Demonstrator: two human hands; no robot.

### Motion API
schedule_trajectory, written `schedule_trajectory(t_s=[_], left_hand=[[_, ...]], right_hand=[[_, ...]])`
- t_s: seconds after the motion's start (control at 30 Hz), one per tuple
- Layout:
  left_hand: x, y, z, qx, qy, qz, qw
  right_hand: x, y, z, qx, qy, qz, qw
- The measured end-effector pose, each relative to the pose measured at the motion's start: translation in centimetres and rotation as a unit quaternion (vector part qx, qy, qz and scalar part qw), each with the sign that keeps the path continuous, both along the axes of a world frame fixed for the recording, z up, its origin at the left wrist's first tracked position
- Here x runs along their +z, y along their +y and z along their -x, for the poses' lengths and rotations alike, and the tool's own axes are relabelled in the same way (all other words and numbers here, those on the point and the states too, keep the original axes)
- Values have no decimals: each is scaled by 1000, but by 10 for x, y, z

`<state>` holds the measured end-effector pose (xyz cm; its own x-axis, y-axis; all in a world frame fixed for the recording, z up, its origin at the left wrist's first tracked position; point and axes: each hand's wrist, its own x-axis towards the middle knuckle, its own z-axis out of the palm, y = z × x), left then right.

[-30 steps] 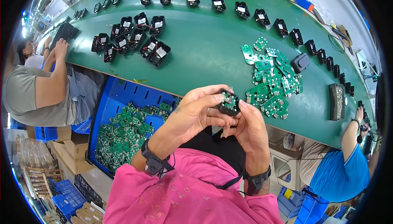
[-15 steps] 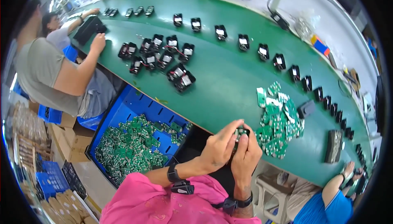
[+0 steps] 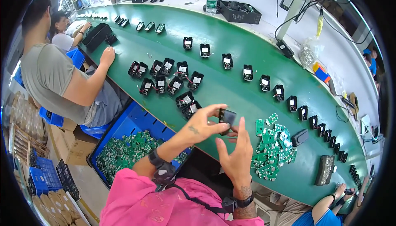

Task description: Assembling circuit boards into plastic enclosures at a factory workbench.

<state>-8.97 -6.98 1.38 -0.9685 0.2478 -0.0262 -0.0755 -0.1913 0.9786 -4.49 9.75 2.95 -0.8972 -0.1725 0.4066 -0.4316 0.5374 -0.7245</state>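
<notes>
Held piece: black plastic housing (image 3: 229,116), tilted, a smooth dark face showing, raised over the near edge of the bench (image 3: 218,92).
Left grip (image 3: 201,123): closed on the housing, thumb and fingers pinching it from its left side.
Right grip (image 3: 239,153): spread, thumb standing well apart from the index finger, palm toward the housing; from here I cannot tell whether a fingertip touches it.
Loose stock, right: heap of green circuit boards (image 3: 271,151), overlapping, on the bench just beyond the right grip.
Beside the heap: dark grey case (image 3: 300,137), lying near its right side; farther right, a dark oblong block (image 3: 324,170) with a speckled top.
Cluster, left: open black housings with red wires (image 3: 160,84), gathered in a loose group, white rectangles inside.
Curved line, far side: single open black housings (image 3: 247,73), spaced apart along the bench.
Crate: blue plastic crate (image 3: 142,121), below the bench edge, holding many more green boards (image 3: 123,156).
Neighbour, left: person in a grey-green shirt (image 3: 51,71), one forearm on the bench.
</notes>
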Motion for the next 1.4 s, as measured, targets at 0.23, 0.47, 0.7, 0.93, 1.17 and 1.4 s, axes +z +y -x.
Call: schedule_trajectory(t_s=[0.23, 0.47, 0.7, 0.93, 1.17, 1.4], left_hand=[[27, -139, 157, 335, 271, 459, 777], [-22, -225, 315, 351, 1, 658, 667], [-33, -208, 337, 271, 58, 737, 617], [-37, -190, 329, 116, 168, 737, 644], [38, -120, 241, 163, 315, 589, 726], [20, 28, 31, -110, 368, 554, 739]], right_hand=[[-85, -1, -2, -55, 36, -121, 990], [-90, -12, -5, -70, 11, -123, 990], [-83, -6, 6, -77, -1, -64, 995], [-76, 3, 12, -40, -36, -20, 998], [-33, 98, 58, -269, -77, -267, 922], [-54, 104, 66, -201, -71, -175, 961]])
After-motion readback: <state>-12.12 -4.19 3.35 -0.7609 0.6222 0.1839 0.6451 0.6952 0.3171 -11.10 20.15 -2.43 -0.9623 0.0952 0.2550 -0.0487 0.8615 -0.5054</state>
